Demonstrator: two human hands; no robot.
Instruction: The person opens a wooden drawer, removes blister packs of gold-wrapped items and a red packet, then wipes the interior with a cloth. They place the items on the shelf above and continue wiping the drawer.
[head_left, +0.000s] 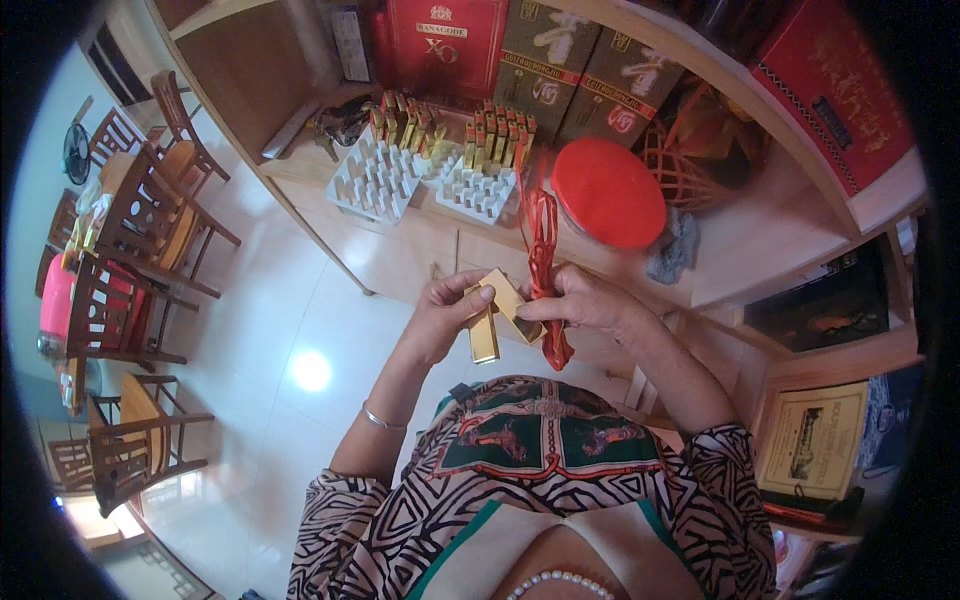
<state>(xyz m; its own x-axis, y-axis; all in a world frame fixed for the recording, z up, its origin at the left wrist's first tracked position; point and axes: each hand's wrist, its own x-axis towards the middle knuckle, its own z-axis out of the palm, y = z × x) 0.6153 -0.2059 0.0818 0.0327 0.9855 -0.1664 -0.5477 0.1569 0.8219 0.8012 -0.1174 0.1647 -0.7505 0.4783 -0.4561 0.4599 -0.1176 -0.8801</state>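
My left hand (448, 306) grips a small shiny gold box (484, 337), which points down towards my body. A second gold box (501, 289) slants across between both hands, with my left thumb on its upper end and my right thumb near its lower end. In my right hand (592, 300) is also a tied bundle of red plastic cord (541, 255), hanging above and below the fingers. Past my hands, two white slotted trays (373, 181) (480, 196) lie on a wooden shelf. Several upright gold-and-red small boxes (499, 139) stand at their back ends.
A round container with a red lid (609, 192) stands right of the trays, beside a grey cloth (675, 247). Behind are a red XO gift box (446, 49) and grey liquor boxes (544, 67). Wooden chairs (142, 442) stand at the left on a tiled floor (255, 420).
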